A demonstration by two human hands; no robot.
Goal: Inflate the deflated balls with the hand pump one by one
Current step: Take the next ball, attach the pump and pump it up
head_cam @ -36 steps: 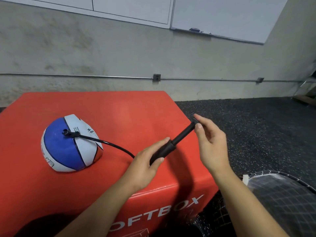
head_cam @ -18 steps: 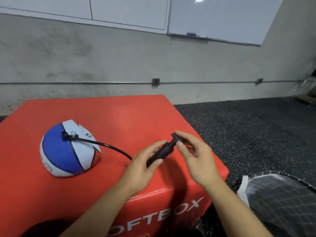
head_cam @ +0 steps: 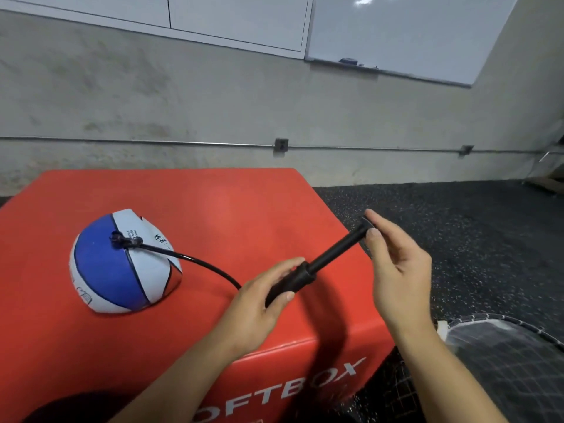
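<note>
Ball [head_cam: 122, 264] sits half-flat on the red box [head_cam: 232, 209], hose [head_cam: 201, 264] plugged in. Your left hand [head_cam: 256, 303] grips the pump [head_cam: 293, 280] barrel; right hand [head_cam: 393, 264] pinches the extended handle. Push straight along the barrel, full strokes, barrel steady.

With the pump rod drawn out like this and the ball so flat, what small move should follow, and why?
Probably a push: the right hand pinches the handle of the hand pump with its rod drawn out, the left hand grips the barrel, and the hose is plugged into the ball, which looks sagged on the red box. Driving the rod into the barrel should send air in.
</note>
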